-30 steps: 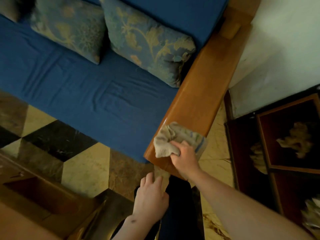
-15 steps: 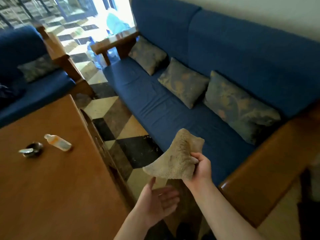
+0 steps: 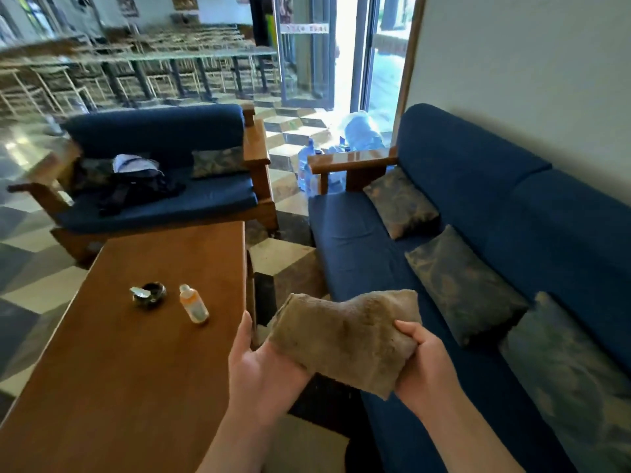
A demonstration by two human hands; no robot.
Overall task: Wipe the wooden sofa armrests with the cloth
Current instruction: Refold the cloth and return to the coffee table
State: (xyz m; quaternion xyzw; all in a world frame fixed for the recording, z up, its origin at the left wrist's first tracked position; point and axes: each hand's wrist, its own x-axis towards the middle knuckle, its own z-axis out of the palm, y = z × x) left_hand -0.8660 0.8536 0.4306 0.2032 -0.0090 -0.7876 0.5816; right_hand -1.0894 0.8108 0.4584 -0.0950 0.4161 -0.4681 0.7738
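Head view: since half a second ago your left hand (image 3: 263,373) moved up under cloth (image 3: 345,339). Left palm spread beneath its left end, thumb straight, fingers hidden. Your right hand (image 3: 423,363) grips right end, fingers curled over. Far armrest (image 3: 351,162) well beyond grip, untouched. Table (image 3: 119,370) left of grip.

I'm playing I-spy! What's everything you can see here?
cloth: one, brown, front centre
long sofa: one, blue, along the right wall
far armrest: one, wooden, long sofa's far end
cushions: three, patterned grey-gold, on the long sofa
small sofa: one, blue, across the room
table: one, brown wood, left
bottle: one, clear-orange, on the table
dish: one, dark, beside the bottle
water bottles: several, blue, by the door
left hand: one, under the cloth's left end
right hand: one, gripping the cloth's right end
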